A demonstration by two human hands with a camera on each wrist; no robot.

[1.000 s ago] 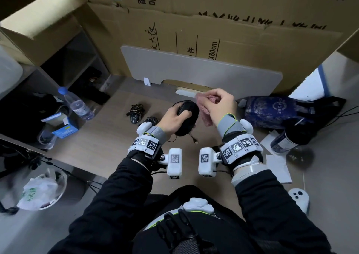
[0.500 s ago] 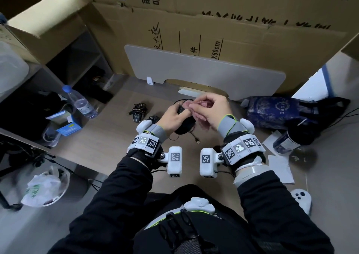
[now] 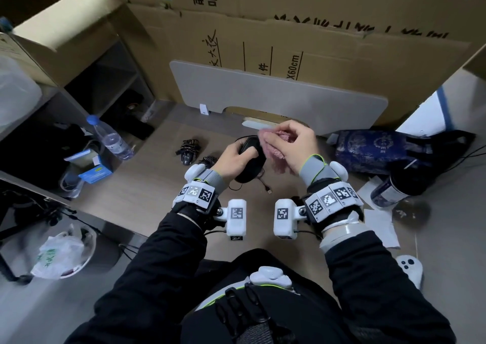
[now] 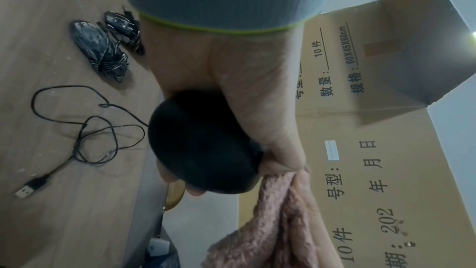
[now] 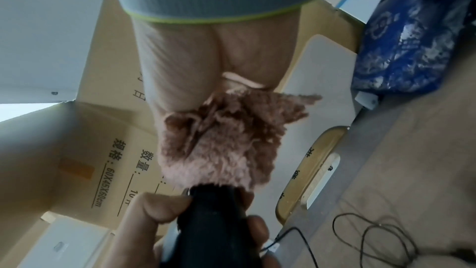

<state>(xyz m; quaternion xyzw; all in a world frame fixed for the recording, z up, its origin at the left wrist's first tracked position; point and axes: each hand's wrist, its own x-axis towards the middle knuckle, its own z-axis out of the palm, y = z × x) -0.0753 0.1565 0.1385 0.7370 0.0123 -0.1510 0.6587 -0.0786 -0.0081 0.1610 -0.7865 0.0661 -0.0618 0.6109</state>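
Observation:
My left hand (image 3: 234, 158) grips a black computer mouse (image 3: 251, 163) above the wooden desk, thumb on one side and fingers on the other. The mouse (image 4: 203, 146) fills the left wrist view, and its cable (image 4: 85, 129) trails loose over the desk to a USB plug (image 4: 32, 187). My right hand (image 3: 289, 142) holds a bunched pink fluffy cloth (image 3: 274, 150) against the front end of the mouse. In the right wrist view the cloth (image 5: 224, 144) sits just above the mouse (image 5: 213, 221) with the left thumb beside it.
Two more black mice wrapped in their cables (image 3: 188, 150) (image 3: 209, 159) lie on the desk (image 3: 147, 191) to the left. A water bottle (image 3: 109, 138) stands further left. A blue patterned bag (image 3: 373, 149), a dark bottle (image 3: 397, 186) and papers are at right. Cardboard boxes (image 3: 289, 36) wall the back.
The right hand with the pink cloth came down onto the mouse half a second ago and has now shifted back toward its front end. The left hand keeps its grip.

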